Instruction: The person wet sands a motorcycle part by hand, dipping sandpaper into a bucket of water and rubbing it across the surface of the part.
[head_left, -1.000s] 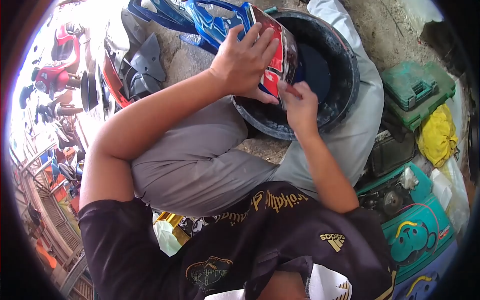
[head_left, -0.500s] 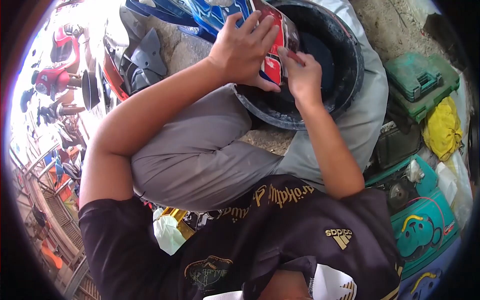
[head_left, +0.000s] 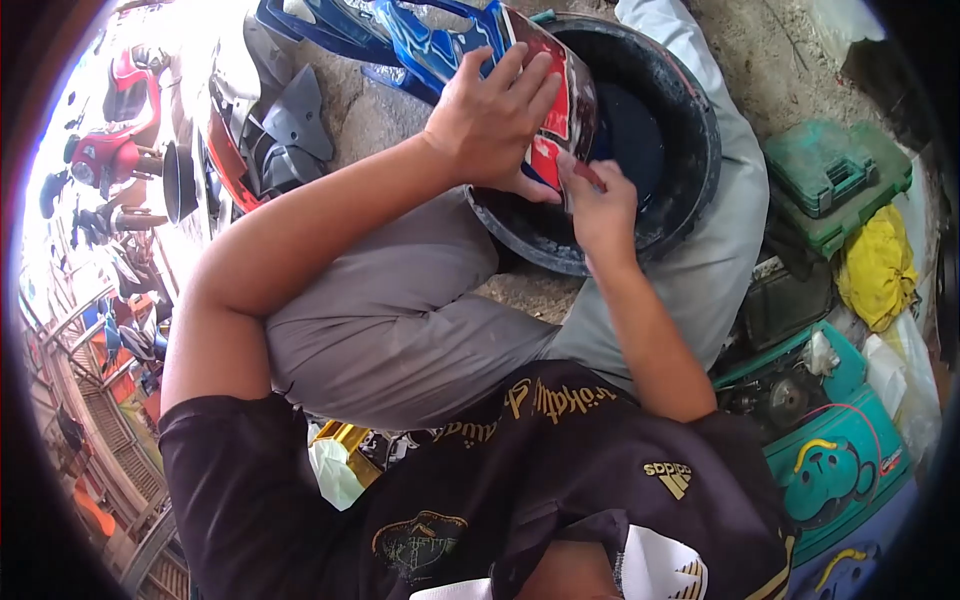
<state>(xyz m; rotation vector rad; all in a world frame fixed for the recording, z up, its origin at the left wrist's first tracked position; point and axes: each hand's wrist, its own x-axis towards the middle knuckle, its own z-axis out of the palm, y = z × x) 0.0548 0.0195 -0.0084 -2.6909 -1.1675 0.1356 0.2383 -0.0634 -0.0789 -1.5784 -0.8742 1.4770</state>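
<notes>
A blue and red motorcycle body panel [head_left: 553,92] with scuffed, worn graphics leans over the rim of a black tub [head_left: 706,165]. My left hand [head_left: 490,125] holds the panel, its fingers spread across the upper face and its thumb along the lower edge. Pinched in my right hand [head_left: 604,212] is a small reddish-brown piece [head_left: 588,176], pressed to the red lower end of the panel. My fingers partly cover it, so its exact kind cannot be told. Dark liquid lies in the tub.
Grey plastic motorcycle parts [head_left: 298,115] lie at upper left. To the right are a green tool case [head_left: 815,170], a yellow bag [head_left: 878,265] and an open teal case [head_left: 830,480]. My bent leg [head_left: 400,340] is beside the tub.
My right hand and the reddish-brown piece have moved slightly down along the panel's edge. My left hand stays on the panel, which sits a little lower in view.
</notes>
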